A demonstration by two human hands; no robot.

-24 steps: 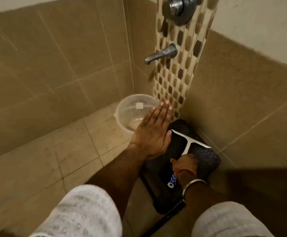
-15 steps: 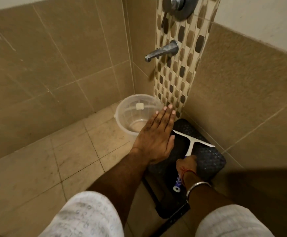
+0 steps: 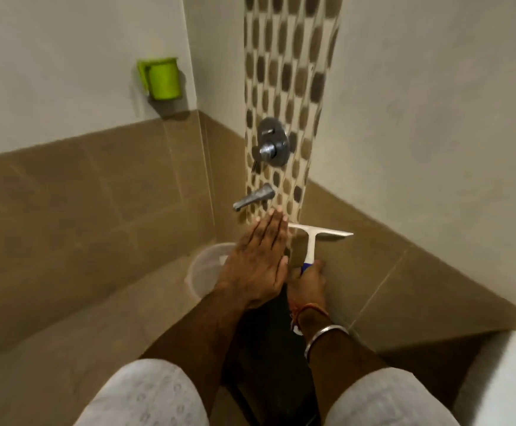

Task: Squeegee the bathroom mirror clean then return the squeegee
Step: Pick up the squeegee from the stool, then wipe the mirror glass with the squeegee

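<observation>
Squeegee now off stool
Right hand grips its handle, frame centre; left hand flat, empty. Mirror wiping comes next.

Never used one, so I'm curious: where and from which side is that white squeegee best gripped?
By the lower handle, coming from below, opposite the blade. The squeegee is T-shaped: the wide blade lies crosswise on top, and the narrow stem runs down toward the person, slim enough to wrap, as the right hand does.
</observation>
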